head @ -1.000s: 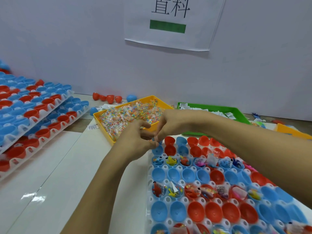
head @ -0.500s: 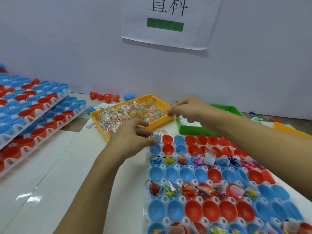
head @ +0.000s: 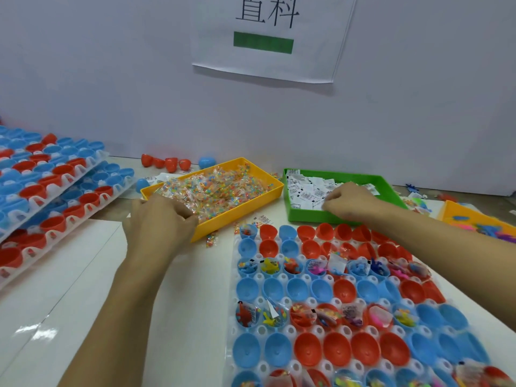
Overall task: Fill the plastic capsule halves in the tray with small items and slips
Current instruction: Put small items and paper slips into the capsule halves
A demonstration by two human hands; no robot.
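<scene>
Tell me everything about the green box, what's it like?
The green box is a shallow, rectangular tray that looks like shiny plastic, with low upright walls. It lies flat on the white table, right of the yellow box and behind the capsule tray. Inside is a pile of small white paper slips with dark print. The right hand reaches in, its curled fingers on the slips.

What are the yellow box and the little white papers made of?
The yellow box looks like smooth, hard plastic: even colour, moulded rim. The white slips in the green box look like thin printed paper, flat with dark marks, though that's hard to confirm.
</scene>
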